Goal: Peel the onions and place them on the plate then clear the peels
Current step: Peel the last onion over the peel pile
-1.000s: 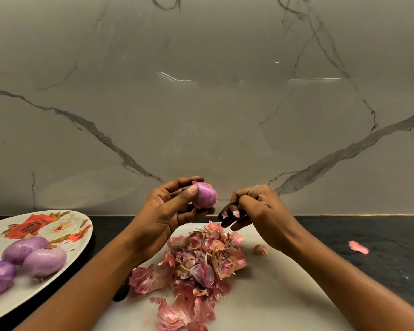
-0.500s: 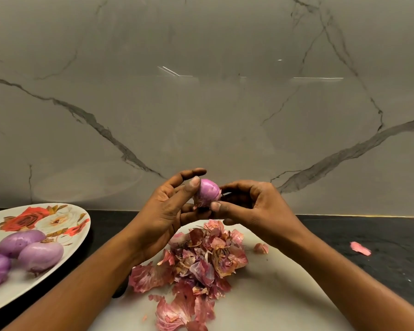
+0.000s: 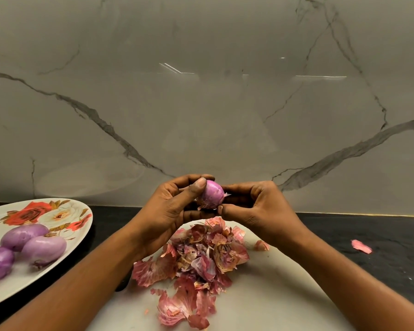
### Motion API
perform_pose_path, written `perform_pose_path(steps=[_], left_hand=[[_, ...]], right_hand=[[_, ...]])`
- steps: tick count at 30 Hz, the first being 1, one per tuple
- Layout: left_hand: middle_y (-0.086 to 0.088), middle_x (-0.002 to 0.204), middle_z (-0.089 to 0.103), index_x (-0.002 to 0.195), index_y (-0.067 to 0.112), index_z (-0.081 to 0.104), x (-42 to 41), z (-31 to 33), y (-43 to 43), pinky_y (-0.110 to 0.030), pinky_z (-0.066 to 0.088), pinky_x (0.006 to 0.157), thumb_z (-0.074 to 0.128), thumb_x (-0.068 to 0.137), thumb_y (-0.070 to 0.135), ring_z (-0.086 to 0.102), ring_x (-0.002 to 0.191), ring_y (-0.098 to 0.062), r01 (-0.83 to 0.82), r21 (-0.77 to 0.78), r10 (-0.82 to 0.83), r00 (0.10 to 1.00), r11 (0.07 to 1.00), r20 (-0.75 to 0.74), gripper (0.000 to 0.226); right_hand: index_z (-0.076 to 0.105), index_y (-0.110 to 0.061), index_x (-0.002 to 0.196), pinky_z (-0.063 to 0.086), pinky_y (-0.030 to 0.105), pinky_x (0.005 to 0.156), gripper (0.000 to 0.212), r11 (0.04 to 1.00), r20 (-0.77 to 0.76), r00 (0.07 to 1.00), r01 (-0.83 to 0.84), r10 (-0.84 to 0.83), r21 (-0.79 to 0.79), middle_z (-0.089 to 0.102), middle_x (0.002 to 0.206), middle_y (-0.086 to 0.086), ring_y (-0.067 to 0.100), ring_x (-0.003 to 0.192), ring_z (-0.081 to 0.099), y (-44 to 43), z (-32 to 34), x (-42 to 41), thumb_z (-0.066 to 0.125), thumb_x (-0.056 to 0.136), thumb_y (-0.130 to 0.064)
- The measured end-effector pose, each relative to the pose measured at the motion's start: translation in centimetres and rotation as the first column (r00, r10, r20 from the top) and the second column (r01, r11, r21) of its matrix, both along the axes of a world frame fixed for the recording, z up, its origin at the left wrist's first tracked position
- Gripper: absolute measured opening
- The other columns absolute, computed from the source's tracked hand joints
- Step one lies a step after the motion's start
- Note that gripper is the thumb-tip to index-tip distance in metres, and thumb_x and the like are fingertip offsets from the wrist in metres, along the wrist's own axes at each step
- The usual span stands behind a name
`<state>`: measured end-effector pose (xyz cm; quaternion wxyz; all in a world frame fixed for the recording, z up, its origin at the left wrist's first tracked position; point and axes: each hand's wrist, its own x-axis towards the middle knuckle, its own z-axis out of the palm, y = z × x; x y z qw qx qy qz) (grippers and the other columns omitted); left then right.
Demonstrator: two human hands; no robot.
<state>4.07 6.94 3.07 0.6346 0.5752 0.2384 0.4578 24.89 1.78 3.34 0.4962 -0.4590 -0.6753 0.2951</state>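
One onion [image 3: 212, 194] is gripped in the left hand [image 3: 170, 209] above the board [image 3: 273, 295], and the right hand [image 3: 256, 206] pinches its lower edge. Three peeled onions [image 3: 43, 250] lie on the plate [image 3: 7, 292]. One pile of peels [image 3: 196, 259] is on the board. One second earlier the right hand was clear of the onion.

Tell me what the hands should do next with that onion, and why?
Probably the right hand should tug off the skin scraps clinging to the onion that the left hand holds, dropping them on the peel pile below. It is not quite clean enough for the plate.
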Motion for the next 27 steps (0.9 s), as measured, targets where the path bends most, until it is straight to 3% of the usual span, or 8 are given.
perform_pose_path(steps=[6, 10, 13, 15, 20, 27], left_hand=[[-0.018, 0.124, 0.074, 0.124, 0.010, 0.074, 0.13, -0.04, 0.12, -0.036, 0.066, 0.082, 0.065, 0.092, 0.028, 0.074, 0.111, -0.039, -0.020, -0.017, 0.020, 1.000, 1.000, 0.013, 0.037], [-0.020, 0.125, 0.073, 0.126, 0.008, 0.071, 0.04, -0.05, 0.21, -0.035, 0.066, 0.082, 0.066, 0.092, 0.028, 0.074, 0.111, -0.039, -0.028, -0.013, 0.029, 0.999, 1.000, 0.024, 0.040], [-0.020, 0.125, 0.073, 0.127, 0.009, 0.070, 0.04, -0.11, 0.28, -0.033, 0.066, 0.081, 0.066, 0.092, 0.030, 0.075, 0.110, -0.037, -0.040, -0.006, 0.040, 0.999, 0.999, 0.014, 0.041], [-0.020, 0.125, 0.073, 0.127, 0.010, 0.069, 0.07, -0.24, 0.43, -0.036, 0.066, 0.084, 0.066, 0.092, 0.031, 0.075, 0.110, -0.039, -0.050, 0.003, 0.050, 0.999, 0.999, 0.008, 0.041], [-0.023, 0.127, 0.071, 0.128, 0.008, 0.067, -0.02, -0.37, 0.70, -0.043, 0.065, 0.088, 0.067, 0.092, 0.030, 0.074, 0.108, -0.044, -0.050, -0.006, 0.050, 0.998, 0.999, 0.028, 0.043], [-0.022, 0.128, 0.071, 0.130, 0.008, 0.065, 0.00, -0.41, 0.80, -0.043, 0.065, 0.088, 0.068, 0.091, 0.029, 0.073, 0.109, -0.045, -0.037, -0.008, 0.037, 0.999, 0.999, 0.026, 0.045]], right_hand=[[0.077, -0.021, 0.120, 0.065, 0.027, 0.078, 0.036, 0.999, 0.031, 0.998, 0.047, -0.048, 0.025, 0.083, 0.094, -0.004, 0.018, 0.087, 0.080, 0.18, 0.06, 0.09, 0.075, 0.092, 0.000], [0.075, -0.028, 0.119, 0.063, 0.025, 0.081, 0.038, 1.000, -0.009, 1.000, -0.019, 0.019, 0.008, 0.083, 0.099, -0.005, 0.016, 0.093, 0.080, -0.04, 0.25, 0.01, 0.079, 0.090, -0.003], [0.071, -0.019, 0.132, 0.064, 0.033, 0.090, 0.053, 0.998, -0.008, 0.998, -0.066, 0.065, -0.004, 0.082, 0.109, -0.001, 0.014, 0.100, 0.079, -0.07, 0.11, -0.13, 0.088, 0.082, -0.016], [0.068, -0.018, 0.133, 0.065, 0.039, 0.090, 0.061, 1.000, 0.018, 1.000, 0.006, -0.006, 0.010, 0.082, 0.108, 0.000, 0.014, 0.099, 0.079, 0.06, 0.03, -0.17, 0.092, 0.077, -0.024], [0.074, -0.016, 0.106, 0.066, 0.036, 0.083, 0.027, 0.988, 0.064, 0.991, 0.106, -0.113, 0.109, 0.081, 0.094, 0.000, 0.012, 0.087, 0.079, 0.32, 0.03, 0.15, 0.088, 0.083, -0.021], [0.080, -0.017, 0.103, 0.066, 0.034, 0.085, 0.012, 0.981, 0.158, 0.978, 0.106, -0.132, 0.164, 0.080, 0.092, -0.004, 0.010, 0.089, 0.078, 0.34, -0.16, 0.12, 0.081, 0.091, -0.021]])
